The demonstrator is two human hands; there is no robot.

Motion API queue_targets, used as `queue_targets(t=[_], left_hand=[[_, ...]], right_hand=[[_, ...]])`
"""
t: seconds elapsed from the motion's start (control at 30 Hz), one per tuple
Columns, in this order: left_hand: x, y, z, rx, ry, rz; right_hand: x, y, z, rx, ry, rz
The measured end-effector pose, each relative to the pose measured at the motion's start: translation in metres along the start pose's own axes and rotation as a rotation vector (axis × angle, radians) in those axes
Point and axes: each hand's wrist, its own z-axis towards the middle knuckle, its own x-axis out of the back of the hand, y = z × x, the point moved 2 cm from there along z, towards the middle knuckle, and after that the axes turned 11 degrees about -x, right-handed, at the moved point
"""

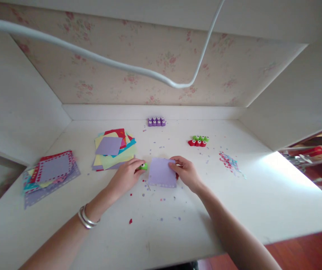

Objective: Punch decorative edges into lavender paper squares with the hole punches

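A green craft punch [143, 166] is held in my left hand [128, 173], close to the left edge of a purple sheet of paper [162, 172]. The sheet has a row of small punched holes along its near edge. My right hand [185, 171] pinches the sheet's right side, thumb on top. A bit of something red shows under the right fingers, and I cannot make out what it is. Small paper bits [162, 200] in purple, red and pink lie scattered on the white table around the sheet.
Left of centre lies a pile of coloured paper [116, 149]; farther left, a stack of edge-punched sheets [52, 170]. Purple punches [156, 121] stand at the back, green and red punches [199, 141] to the right. Confetti [230, 163] lies farther right. A white cable [107, 60] hangs overhead.
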Motion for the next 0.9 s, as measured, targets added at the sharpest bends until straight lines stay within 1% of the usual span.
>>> queue_targets(t=[0.1, 0.2, 0.37, 0.5, 0.6, 0.73, 0.9], left_hand=[[-0.005, -0.004, -0.016, 0.081, 0.073, -0.174], [-0.009, -0.007, -0.024, 0.116, 0.112, -0.253], [-0.012, -0.007, -0.025, 0.044, 0.116, -0.263], [-0.009, -0.003, -0.023, -0.015, 0.116, -0.200], [-0.006, 0.002, -0.021, -0.093, 0.107, -0.149], [-0.007, 0.005, -0.020, -0.181, 0.097, -0.068], [-0.010, 0.005, -0.021, -0.200, 0.083, -0.042]], right_hand=[[-0.006, 0.001, 0.001, -0.026, 0.014, 0.012], [-0.010, 0.006, 0.002, -0.073, 0.038, 0.031], [-0.012, 0.014, 0.004, -0.101, 0.020, 0.047], [-0.012, 0.015, 0.006, -0.101, 0.017, 0.005], [-0.012, 0.016, 0.009, -0.096, 0.022, -0.010], [-0.011, 0.020, 0.011, -0.091, 0.054, -0.020], [-0.008, 0.023, 0.013, -0.078, 0.114, -0.106]])
